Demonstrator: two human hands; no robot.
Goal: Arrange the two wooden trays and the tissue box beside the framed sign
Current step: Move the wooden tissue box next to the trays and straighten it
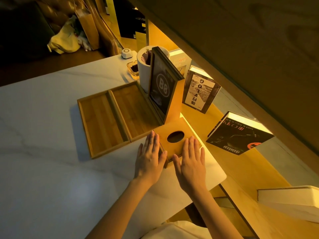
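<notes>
Evidently you had both palms flat and spread: left hand (149,158) against the near corner of the tissue box (176,141), right hand (190,162) on its lid, gripping nothing; you needed an even push to square it below the framed sign (163,87); both wooden trays (117,116) left of the sign lay bare; the box's oval hole showed only dark.

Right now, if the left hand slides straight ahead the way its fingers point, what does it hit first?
Probably the nearer wooden tray: the left hand lies flat along the tissue box, fingertips almost at the tray's edge. Depth is uncertain.
</notes>
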